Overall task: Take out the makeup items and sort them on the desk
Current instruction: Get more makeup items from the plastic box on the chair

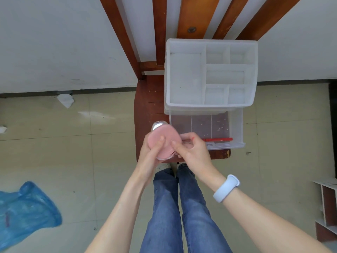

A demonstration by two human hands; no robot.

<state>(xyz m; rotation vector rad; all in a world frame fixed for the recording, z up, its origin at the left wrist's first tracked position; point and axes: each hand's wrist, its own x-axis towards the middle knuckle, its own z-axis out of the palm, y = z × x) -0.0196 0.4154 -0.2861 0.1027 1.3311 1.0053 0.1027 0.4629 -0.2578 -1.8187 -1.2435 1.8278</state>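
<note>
Pink puff case (165, 143) in both grips, left hand (151, 154) beneath, right hand (191, 152) pinching its edge

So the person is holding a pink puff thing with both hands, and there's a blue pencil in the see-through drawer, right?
Nearly. The head view shows both hands, left hand and right hand, holding the pink puff, and there is a pencil lying in the clear drawer. But that pencil is red, not blue.

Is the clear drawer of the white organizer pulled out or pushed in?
Pulled out. The drawer sticks forward from under the white organizer, and a red pencil lies inside near its front.
</note>
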